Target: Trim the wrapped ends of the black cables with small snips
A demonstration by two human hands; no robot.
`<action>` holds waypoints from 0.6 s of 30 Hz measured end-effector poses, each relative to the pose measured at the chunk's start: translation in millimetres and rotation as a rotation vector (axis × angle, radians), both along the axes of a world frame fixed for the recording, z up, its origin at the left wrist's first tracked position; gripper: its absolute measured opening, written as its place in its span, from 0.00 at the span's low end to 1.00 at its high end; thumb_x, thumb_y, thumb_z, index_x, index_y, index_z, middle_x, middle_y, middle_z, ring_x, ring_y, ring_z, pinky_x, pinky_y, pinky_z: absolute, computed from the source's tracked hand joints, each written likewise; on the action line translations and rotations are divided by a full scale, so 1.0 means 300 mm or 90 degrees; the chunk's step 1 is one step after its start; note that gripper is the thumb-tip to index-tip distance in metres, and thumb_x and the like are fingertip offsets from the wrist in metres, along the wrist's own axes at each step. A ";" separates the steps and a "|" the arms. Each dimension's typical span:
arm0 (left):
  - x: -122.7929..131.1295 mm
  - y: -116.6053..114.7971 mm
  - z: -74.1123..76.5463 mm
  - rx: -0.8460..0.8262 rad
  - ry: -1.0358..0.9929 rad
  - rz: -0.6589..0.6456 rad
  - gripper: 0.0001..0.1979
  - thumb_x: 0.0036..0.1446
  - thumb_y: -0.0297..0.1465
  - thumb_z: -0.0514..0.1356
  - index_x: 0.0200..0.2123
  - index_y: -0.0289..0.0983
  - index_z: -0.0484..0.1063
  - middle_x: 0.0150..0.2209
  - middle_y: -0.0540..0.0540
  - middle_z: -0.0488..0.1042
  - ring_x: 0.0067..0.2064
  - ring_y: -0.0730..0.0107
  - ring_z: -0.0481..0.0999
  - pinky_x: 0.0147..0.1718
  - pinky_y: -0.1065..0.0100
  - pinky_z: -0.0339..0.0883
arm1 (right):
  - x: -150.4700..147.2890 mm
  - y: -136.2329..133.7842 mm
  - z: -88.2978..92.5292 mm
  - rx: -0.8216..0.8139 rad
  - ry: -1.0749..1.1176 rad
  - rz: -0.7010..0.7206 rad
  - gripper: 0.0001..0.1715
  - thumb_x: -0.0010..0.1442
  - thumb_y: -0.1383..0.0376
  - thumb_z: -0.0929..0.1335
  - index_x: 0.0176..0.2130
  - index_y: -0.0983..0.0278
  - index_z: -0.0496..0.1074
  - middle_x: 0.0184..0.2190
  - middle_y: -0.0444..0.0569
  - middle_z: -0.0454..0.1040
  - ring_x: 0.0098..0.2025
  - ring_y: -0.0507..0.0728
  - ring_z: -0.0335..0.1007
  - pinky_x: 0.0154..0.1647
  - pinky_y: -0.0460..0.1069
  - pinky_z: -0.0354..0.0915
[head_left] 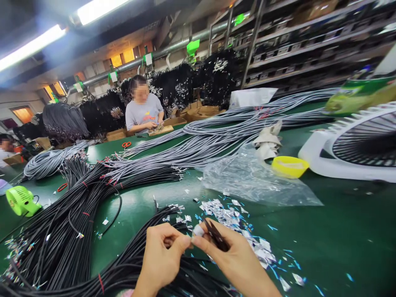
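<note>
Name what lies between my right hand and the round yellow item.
In the head view: silvery scraps by your right hand, then clear plastic sheeting near the round yellow item.

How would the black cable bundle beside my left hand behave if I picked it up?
The black bundle would probably bend springily, since its cables lie in smooth curves. It may feel heavy, given so many strands packed together. Its far ends could splay, as the visible red tie sits well away from them.
</note>
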State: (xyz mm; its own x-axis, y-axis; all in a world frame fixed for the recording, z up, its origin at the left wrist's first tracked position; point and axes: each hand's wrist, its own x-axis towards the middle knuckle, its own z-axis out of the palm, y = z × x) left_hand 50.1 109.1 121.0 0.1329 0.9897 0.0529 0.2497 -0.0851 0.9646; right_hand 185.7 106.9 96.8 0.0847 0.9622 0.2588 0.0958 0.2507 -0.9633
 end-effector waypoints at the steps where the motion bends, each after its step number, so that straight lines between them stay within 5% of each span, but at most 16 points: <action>1: 0.000 -0.001 -0.002 0.013 0.016 0.004 0.14 0.47 0.36 0.59 0.17 0.32 0.73 0.18 0.48 0.67 0.21 0.74 0.62 0.21 0.72 0.53 | 0.000 0.003 -0.002 -0.004 0.000 0.006 0.24 0.48 0.46 0.70 0.20 0.63 0.66 0.17 0.39 0.60 0.20 0.51 0.55 0.20 0.45 0.56; 9: -0.009 0.033 -0.015 0.098 -0.010 -0.079 0.16 0.48 0.38 0.61 0.17 0.33 0.75 0.18 0.49 0.66 0.22 0.73 0.61 0.22 0.71 0.54 | 0.006 -0.009 0.003 -0.201 0.220 0.224 0.30 0.46 0.39 0.68 0.27 0.62 0.61 0.17 0.33 0.43 0.18 0.47 0.31 0.17 0.44 0.35; 15: 0.002 0.033 -0.032 0.274 0.094 -0.034 0.13 0.53 0.34 0.60 0.20 0.34 0.74 0.21 0.47 0.68 0.23 0.72 0.64 0.21 0.73 0.56 | -0.001 0.001 -0.021 -0.181 0.191 0.192 0.30 0.49 0.39 0.67 0.28 0.62 0.59 0.18 0.33 0.42 0.19 0.47 0.30 0.17 0.44 0.34; 18: 0.000 0.034 -0.033 0.286 0.115 -0.047 0.13 0.54 0.33 0.59 0.21 0.34 0.74 0.21 0.48 0.68 0.23 0.72 0.64 0.22 0.73 0.55 | -0.010 0.007 -0.023 -0.049 0.111 0.169 0.27 0.56 0.40 0.61 0.28 0.61 0.59 0.17 0.32 0.43 0.16 0.47 0.33 0.14 0.43 0.38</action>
State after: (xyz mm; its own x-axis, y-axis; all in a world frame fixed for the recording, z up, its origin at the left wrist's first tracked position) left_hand 50.2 119.4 111.2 0.2486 0.8620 0.4417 0.3872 -0.5064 0.7704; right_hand 182.7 109.0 89.9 -0.1350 0.9728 0.1882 -0.1318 0.1706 -0.9765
